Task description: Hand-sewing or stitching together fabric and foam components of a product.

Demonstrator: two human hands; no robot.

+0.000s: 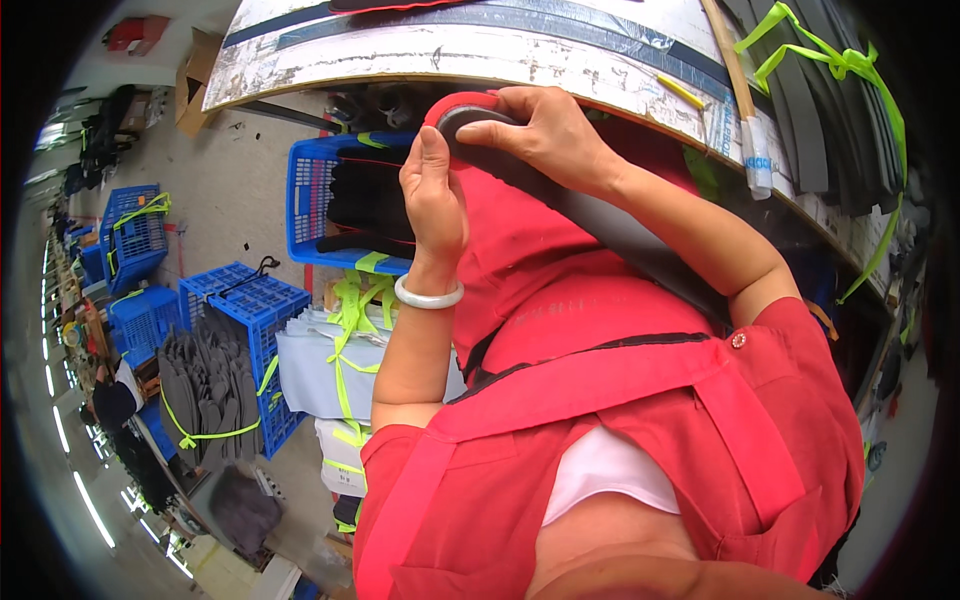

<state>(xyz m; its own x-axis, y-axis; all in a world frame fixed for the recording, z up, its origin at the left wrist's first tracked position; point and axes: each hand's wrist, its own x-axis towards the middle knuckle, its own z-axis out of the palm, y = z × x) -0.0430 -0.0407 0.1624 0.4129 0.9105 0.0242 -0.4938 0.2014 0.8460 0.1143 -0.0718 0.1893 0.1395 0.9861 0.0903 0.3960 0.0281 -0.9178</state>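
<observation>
Head view: the fingers of the right hand [560,138] pinch the curved end of a dark grey strip [600,222], thumb on the grey face and forefinger along the red edge [450,105]. On the left hand [435,205], the thumb stands upright beside that edge and the other fingers curl behind; whether they grip the strip cannot be determined. The strip's worked end is between the hands, just short of the tabletop [380,62]; its length passes beneath the right forearm, across the red apron [580,320].

Recommended handling: apply even thumb pressure and work around the curve in short advances, since a bend is likely to pucker if forced. Keep the red edge flush with the grey face. Let the left hand steady the rim close to the right thumb. Support the trailing length, as its weight could twist the end.

Surroundings: a yellow pen-like tool [681,92] and a wooden stick [733,60] rest on the tabletop, near tied grey strips [800,125]. Beyond the left hand, a blue crate [303,205] holds black pieces [368,200].
</observation>
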